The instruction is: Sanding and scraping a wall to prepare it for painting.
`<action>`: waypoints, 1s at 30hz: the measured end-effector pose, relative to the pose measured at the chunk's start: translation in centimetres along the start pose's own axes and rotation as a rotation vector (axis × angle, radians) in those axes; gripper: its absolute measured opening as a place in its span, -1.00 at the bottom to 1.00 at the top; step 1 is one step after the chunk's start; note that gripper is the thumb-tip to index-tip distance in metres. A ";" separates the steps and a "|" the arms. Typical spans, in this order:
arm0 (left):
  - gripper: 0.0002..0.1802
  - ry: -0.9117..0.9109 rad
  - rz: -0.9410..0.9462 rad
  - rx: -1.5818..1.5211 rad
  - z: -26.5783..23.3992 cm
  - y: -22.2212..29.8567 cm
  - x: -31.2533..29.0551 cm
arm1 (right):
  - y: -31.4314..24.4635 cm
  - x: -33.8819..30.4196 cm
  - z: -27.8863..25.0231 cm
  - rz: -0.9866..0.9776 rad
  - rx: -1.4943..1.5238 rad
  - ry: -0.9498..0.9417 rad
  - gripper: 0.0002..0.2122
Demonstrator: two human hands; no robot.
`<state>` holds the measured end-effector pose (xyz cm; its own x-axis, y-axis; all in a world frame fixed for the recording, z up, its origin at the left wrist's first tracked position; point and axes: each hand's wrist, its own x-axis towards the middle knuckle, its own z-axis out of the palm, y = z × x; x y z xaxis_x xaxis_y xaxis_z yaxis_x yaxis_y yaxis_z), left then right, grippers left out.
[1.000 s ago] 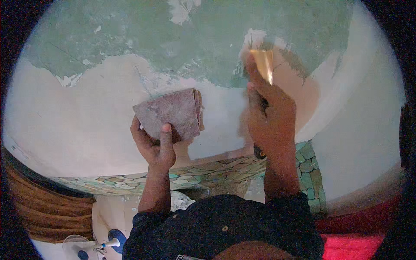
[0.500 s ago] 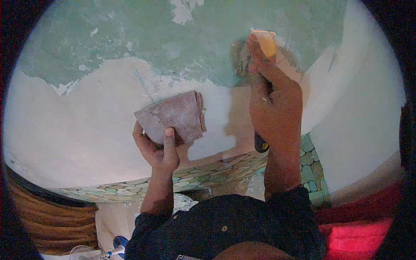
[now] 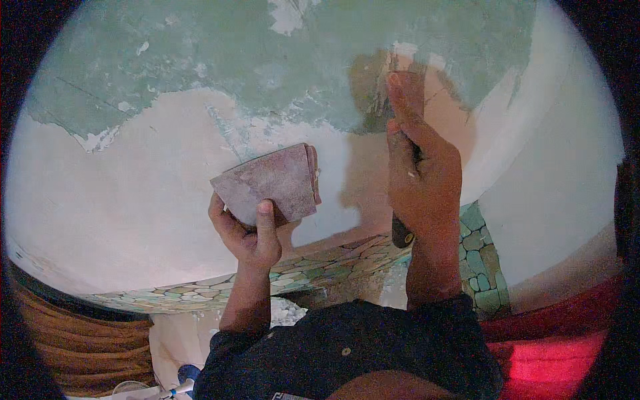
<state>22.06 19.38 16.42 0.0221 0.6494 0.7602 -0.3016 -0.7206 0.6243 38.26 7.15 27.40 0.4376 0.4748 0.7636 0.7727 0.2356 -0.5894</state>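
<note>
My left hand (image 3: 250, 233) grips a folded piece of worn, greyish-brown sandpaper (image 3: 270, 183), thumb on the front and fingers behind. It is held in front of the white lower part of the wall. My right hand (image 3: 427, 163) is wrapped round the dark handle of a putty knife (image 3: 403, 233), whose end sticks out below my palm. The blade points up at the wall, in shadow, with a finger stretched along it. Whether its edge touches the wall is hard to tell. Around it the wall (image 3: 267, 60) has peeling green paint with pale bare patches.
A band of green and tan stone-pattern tiles (image 3: 333, 263) runs along the wall's foot and up at the right corner. Brown draped cloth (image 3: 87, 340) lies at lower left, near a clear round container (image 3: 130, 387). Bright red cloth (image 3: 553, 367) is at lower right.
The putty knife's blade has turned from a bright, lit angle into shadow, and its tip has come down slightly. My left hand and the sandpaper have shifted a little right and down.
</note>
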 end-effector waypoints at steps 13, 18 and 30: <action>-0.33 -0.045 0.028 -0.015 0.3 0.5 0.1 | 0.8 0.2 -0.6 -0.006 0.008 0.019 -0.63; -0.33 -0.023 0.007 0.024 0.1 0.7 -0.1 | 1.7 0.0 -0.8 -0.090 -0.124 0.058 -0.52; -0.31 -0.007 0.021 0.044 0.5 0.6 0.1 | 1.7 -0.8 -1.1 -0.008 0.016 -0.027 -0.61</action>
<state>22.39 18.87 16.98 0.0229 0.6328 0.7740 -0.2602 -0.7438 0.6157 39.72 6.22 26.14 0.4188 0.4957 0.7609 0.7686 0.2528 -0.5877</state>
